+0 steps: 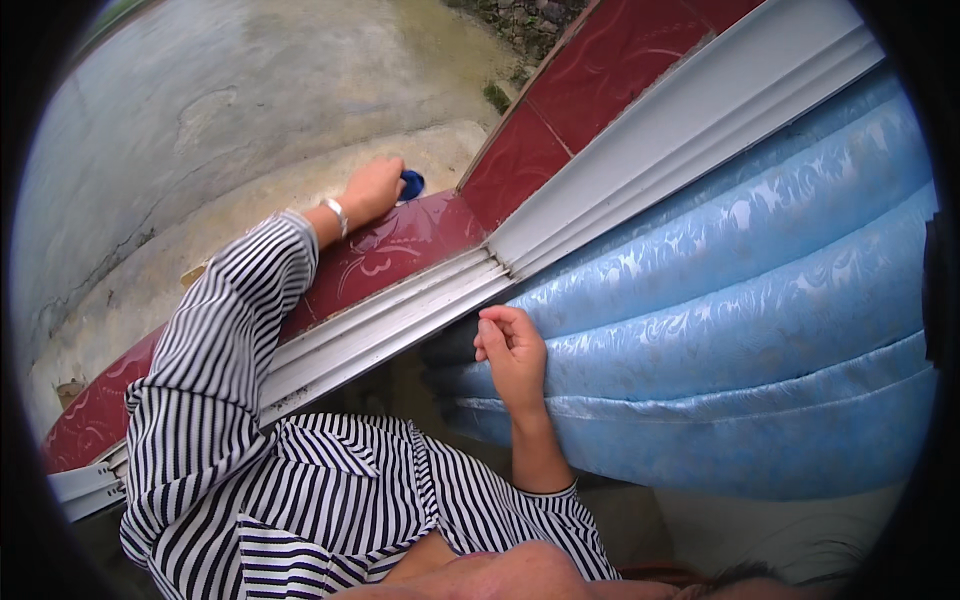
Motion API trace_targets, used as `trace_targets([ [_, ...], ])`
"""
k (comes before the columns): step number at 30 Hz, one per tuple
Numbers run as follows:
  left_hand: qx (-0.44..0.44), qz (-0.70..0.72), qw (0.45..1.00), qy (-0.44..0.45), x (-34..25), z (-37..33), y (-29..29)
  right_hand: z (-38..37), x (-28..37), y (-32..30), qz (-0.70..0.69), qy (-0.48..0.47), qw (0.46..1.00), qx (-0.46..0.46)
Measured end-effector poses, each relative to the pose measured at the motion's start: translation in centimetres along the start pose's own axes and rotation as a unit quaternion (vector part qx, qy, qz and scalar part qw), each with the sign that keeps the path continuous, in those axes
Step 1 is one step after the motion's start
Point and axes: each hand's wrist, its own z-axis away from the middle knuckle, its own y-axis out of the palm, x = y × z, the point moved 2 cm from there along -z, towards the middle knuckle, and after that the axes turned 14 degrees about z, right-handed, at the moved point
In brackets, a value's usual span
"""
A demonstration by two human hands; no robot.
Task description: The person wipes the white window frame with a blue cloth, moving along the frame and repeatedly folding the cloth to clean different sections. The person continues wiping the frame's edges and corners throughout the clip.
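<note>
My left hand [376, 188], with a pale bracelet at the wrist, reaches out past the window track over the dark red tiled sill. Its fingers are closed on a small dark blue cloth [411, 185], most of which the hand hides. The cloth is at the outer edge of the sill [425, 232]. My right hand [514, 352] is curled into a loose fist, thumb against the fingers, and nothing shows in it. It is beside the shiny light blue curtain [720, 330]; whether it touches the fabric I cannot tell.
A white window track [390, 318] runs between my body and the sill, meeting a wide white frame [680, 130] at a corner. More red tiles [570, 110] line the outside beyond that frame. Below lies cracked grey concrete ground [230, 130], with a stone wall [525, 30] farther off.
</note>
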Motion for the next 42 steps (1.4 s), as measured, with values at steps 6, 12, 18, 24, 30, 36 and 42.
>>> trace_targets([
  [6, -0.064, 0.199, 0.939, 0.275, -9.0, 4.6, 1.4, -0.7, 1.2, 1.2, 0.005, 0.005, 1.000, -0.002],
  [12, 0.181, -0.073, 0.949, 0.249, -9.7, 5.6, 0.2, -0.6, 0.7, 1.1, 0.010, -0.009, 1.000, -0.018],
  [18, 0.298, 0.193, 0.919, 0.169, -8.2, 5.1, -8.6, -0.5, -0.6, 0.3, 0.054, -0.004, 0.998, -0.019],
  [24, 0.267, 0.415, 0.868, -0.053, -10.4, 9.3, -10.9, -2.6, 1.0, 4.0, 0.071, -0.006, 0.997, 0.034],
  [30, 0.252, 0.467, 0.848, -0.001, -10.2, 12.1, -12.8, -4.0, 2.0, 4.1, 0.102, -0.080, 0.991, -0.032],
  [36, 0.197, 0.175, 0.957, 0.119, -8.4, 14.4, -8.1, -4.7, 3.7, 2.3, 0.374, -0.142, 0.900, -0.174],
  [42, 0.169, 0.073, 0.973, 0.137, -5.5, 15.4, -3.7, -4.4, 1.3, 3.9, 0.566, -0.273, 0.777, -0.041],
])
